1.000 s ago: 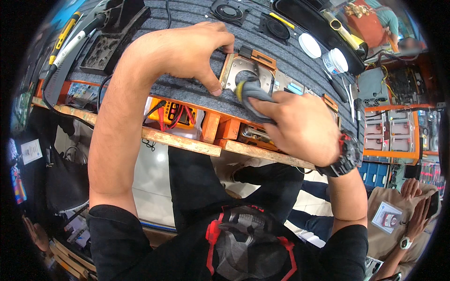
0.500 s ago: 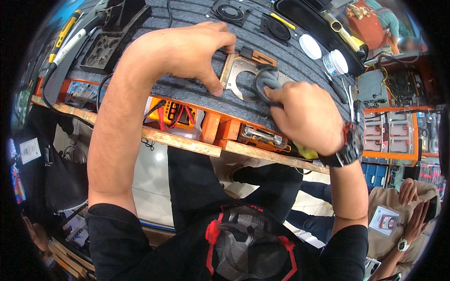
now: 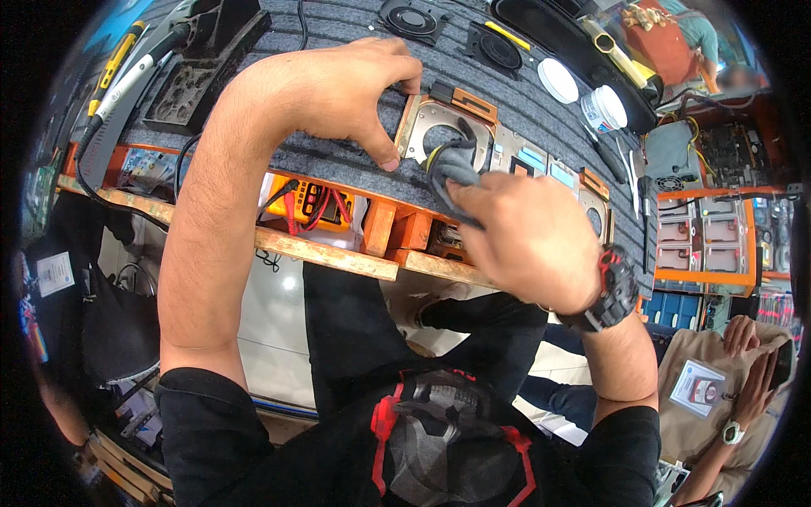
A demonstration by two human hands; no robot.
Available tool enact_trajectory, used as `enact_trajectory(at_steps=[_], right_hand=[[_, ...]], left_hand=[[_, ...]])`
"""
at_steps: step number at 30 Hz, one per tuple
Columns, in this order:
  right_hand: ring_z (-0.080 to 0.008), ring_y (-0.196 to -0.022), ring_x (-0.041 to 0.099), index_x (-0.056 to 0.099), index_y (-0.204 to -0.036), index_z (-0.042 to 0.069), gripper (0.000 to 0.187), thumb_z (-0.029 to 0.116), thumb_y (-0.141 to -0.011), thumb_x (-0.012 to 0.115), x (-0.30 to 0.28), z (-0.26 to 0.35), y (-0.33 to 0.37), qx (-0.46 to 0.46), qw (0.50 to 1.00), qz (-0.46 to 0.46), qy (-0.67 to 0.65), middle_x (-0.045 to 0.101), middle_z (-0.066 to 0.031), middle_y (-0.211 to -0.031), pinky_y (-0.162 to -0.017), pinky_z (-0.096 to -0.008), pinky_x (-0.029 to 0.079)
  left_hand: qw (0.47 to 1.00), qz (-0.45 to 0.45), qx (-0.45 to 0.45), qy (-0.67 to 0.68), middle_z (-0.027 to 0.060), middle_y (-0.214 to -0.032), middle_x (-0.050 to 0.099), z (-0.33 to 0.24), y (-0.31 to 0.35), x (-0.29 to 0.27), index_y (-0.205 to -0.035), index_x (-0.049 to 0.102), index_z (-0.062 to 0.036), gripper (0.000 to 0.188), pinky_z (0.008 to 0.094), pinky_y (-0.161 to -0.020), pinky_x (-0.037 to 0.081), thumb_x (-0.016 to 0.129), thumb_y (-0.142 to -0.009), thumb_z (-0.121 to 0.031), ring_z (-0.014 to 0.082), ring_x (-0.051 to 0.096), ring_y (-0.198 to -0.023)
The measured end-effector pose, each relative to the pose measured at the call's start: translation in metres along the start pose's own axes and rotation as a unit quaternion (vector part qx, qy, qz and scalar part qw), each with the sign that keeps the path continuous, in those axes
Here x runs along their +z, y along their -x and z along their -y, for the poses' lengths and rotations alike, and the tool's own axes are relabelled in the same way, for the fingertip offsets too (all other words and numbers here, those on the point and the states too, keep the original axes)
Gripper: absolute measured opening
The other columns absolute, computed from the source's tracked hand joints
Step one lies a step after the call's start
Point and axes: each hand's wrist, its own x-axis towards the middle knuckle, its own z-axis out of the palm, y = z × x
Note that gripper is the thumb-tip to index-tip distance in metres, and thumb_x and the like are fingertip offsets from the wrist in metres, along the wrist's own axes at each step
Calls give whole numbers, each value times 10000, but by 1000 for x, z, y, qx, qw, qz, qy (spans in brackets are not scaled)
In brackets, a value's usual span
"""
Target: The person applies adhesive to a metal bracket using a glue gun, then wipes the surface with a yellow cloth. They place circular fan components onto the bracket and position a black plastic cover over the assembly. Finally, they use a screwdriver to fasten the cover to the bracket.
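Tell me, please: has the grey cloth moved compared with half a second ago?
Yes. Judged against the yellow multimeter, the grey cloth in the right hand has shifted left and nearer the person.

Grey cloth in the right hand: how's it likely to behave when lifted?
Probably floppy: the grey cloth bunches and curls in the right hand. Likely light for its size, since it looks like soft folded fabric. It might catch lightly on the metal plate, as it lies over the plate's round opening.
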Motion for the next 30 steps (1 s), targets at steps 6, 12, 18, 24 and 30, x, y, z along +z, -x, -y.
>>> enact_trajectory(at_steps=[6,12,18,24,30], right_hand=[[-361,-738,724,754,-990,42,236,208,-849,664,3,-4,1,-20,1000,-21,-4,709,-176,-799,-683,-477,594],[-356,-761,691,765,-1116,75,304,146,-836,672,1,-10,3,30,999,1,-16,669,-145,-818,-699,-466,553],[-373,-791,699,758,-1158,88,320,180,-870,654,-1,-12,-9,72,996,4,56,698,-159,-881,-716,-476,562],[-401,-725,732,725,-766,-3,255,200,-880,621,15,-25,-38,21,994,-98,45,709,-228,-752,-688,-486,606],[-405,-706,721,714,-735,4,254,191,-871,609,11,-34,-56,14,994,-105,24,703,-235,-739,-682,-498,600]], left_hand=[[1000,7,-9,2,137,-1204,581,-1,-1,-1,-1200,611,-28,717,424,-1027,475,949,-603,-240,359,551,-1201],[1000,12,-17,6,143,-1204,581,1,0,1,-1198,612,-26,714,430,-1029,472,946,-605,-243,365,550,-1197],[1000,19,-20,8,150,-1200,580,0,1,-2,-1183,614,-23,697,434,-1027,468,939,-611,-254,368,549,-1198],[1000,14,9,7,151,-1185,578,3,-3,0,-1178,614,-18,691,429,-1021,468,937,-610,-244,369,553,-1183],[1000,13,-3,6,156,-1181,579,1,-1,1,-1181,612,-12,689,420,-1021,469,935,-613,-230,376,555,-1177]])
